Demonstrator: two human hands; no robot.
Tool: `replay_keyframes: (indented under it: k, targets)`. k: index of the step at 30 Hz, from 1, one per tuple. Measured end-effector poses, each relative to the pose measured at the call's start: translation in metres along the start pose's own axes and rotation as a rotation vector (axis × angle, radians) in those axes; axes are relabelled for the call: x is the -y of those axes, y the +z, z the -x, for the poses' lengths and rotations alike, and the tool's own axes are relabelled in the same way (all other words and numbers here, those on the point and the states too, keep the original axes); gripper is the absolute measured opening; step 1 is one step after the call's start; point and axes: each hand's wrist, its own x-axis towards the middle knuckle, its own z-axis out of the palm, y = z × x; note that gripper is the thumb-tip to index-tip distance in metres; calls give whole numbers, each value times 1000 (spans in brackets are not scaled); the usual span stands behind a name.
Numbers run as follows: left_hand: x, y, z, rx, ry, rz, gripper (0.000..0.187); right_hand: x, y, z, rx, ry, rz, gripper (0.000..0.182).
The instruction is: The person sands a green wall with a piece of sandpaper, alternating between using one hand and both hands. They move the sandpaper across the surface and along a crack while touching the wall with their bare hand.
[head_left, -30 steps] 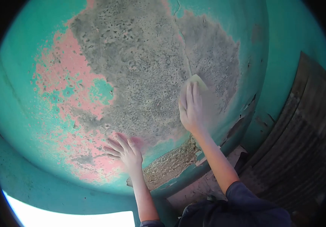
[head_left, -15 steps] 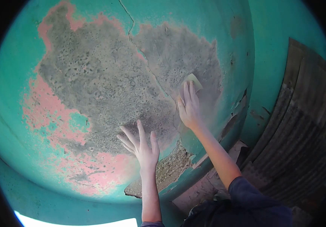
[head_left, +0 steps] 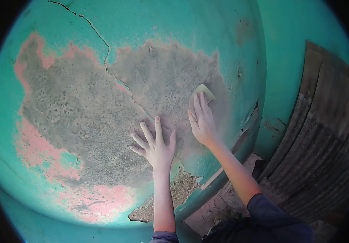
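My left hand [head_left: 157, 146], pale with dust, rests on the bare grey patch [head_left: 89, 105] of a rounded turquoise wall, its fingers spread. To its right, my right hand [head_left: 203, 121] presses a thin pale sandpaper sheet [head_left: 202, 90] against the same patch. The sheet's top edge sticks out past my fingertips; the rest lies under the fingers. A dark crack [head_left: 106, 52] runs down from the upper left and ends near my left fingertips. Pink paint [head_left: 44, 154] borders the patch.
Dark corrugated sheets [head_left: 324, 133] lean against the turquoise wall on the right. Broken plaster [head_left: 182, 188] with a rough edge shows below my hands. Peeling paint [head_left: 245, 131] runs along the curved surface's right side.
The view has shifted, so the patch and crack appear farther left and lower. My left hand sits higher on the patch, nearer the crack. My right hand still presses the sheet.
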Motion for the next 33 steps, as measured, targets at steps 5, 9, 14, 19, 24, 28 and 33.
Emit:
replay_keyframes:
  k: [5, 9, 14, 19, 24, 28, 33]
  targets:
    - [-6, 7, 7, 24, -61, -39, 93, -6, 25, 83, 230, 54, 53, 72]
    - [-8, 9, 9, 66, -84, -70, 96, -10, -5, 11, 92, -9, 131, 74]
    - [-8, 12, 10, 51, -74, -104, 97, 0, -60, -122, -113, -147, 214, 74]
    - [-7, 12, 9, 17, -56, -112, 99, -20, -40, -63, -59, -223, 251, 75]
    - [-7, 11, 10, 33, -54, -120, 99, -1, -66, -136, -154, -263, 250, 77]
    - [-7, 14, 14, 5, -42, -135, 100, -10, -61, -118, -139, -267, 216, 76]
    - [-4, 18, 13, -23, -12, -127, 101, -19, -52, -87, -30, -307, 303, 75]
